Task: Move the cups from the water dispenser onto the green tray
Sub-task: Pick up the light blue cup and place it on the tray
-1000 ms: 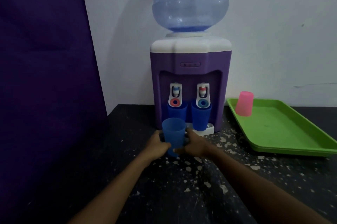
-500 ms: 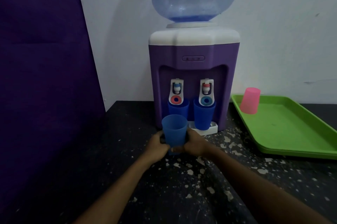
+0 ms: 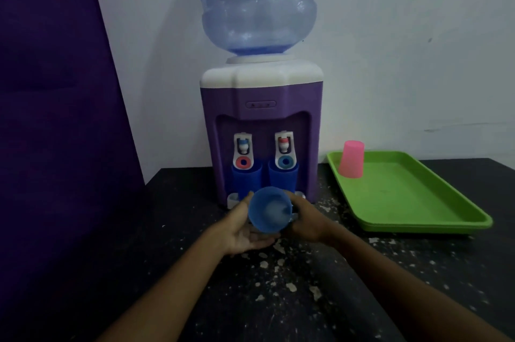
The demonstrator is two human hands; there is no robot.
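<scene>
I have a blue cup (image 3: 269, 209) between my two hands, just in front of the water dispenser (image 3: 262, 130), tipped so its open mouth faces me. My left hand (image 3: 245, 226) cradles it from the left and below, palm up, fingers closed loosely around the wall; my right hand (image 3: 306, 220) wraps the right side. Both are holding the cup, neither is free.

It looks like thin moulded plastic: light, stiff enough at the rim, a little springy in the wall, and smooth, so likely slippery if damp. I judge it unbreakable, but a hard squeeze would flex it. The best hold is around the middle of the wall, thumb against fingers, one hand being enough.

Two more blue cups stand under the taps, the left cup (image 3: 246, 178) and the right cup (image 3: 282, 178), side by side and nearly touching. The green tray (image 3: 418, 202) lies to the right, well apart from my hands, with a pink cup (image 3: 351, 158) upside down at its far left corner and plenty of bare floor beside it.

The table (image 3: 278, 300) is dark, flecked with pale specks, flat and hard. The room is dim; a white wall (image 3: 404, 49) stands behind and a purple panel (image 3: 55, 119) on the left.
</scene>
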